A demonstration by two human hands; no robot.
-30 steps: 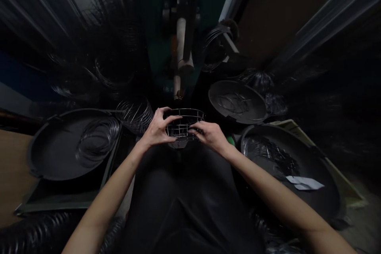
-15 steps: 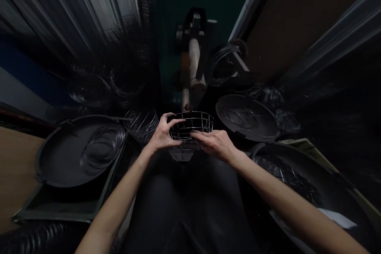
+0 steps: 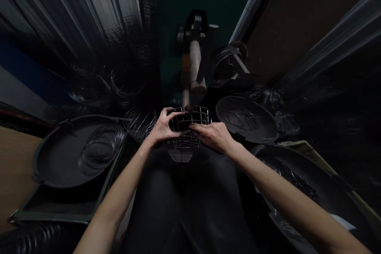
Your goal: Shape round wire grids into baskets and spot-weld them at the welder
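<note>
Between my two hands is a round wire basket (image 3: 205,116) of shiny metal rings and crossing wires. My left hand (image 3: 162,127) grips its left side, fingers over the rim and thumb lower down. On the right side, my right hand (image 3: 216,133) has its fingers closed on the basket's wires, the fingertips reaching inside. The basket's far rim is at the lower tip of a machine's electrode arm (image 3: 186,97); whether they touch, I cannot tell. A thicker pale cylinder (image 3: 195,61) of the machine stands just above it.
A dark round pan (image 3: 59,158) with coiled wire rings (image 3: 102,147) lies left. Beside my left hand stands a bundle of wire rings (image 3: 140,121). Two more pans are right, one smaller (image 3: 268,129) and one larger (image 3: 333,198), holding wire pieces. The green machine body (image 3: 226,12) is ahead.
Both hands have moved the wire basket slightly up and away from me, toward the electrode arm. The basket has tilted so that its opening shows more. Both hands still grip it.
</note>
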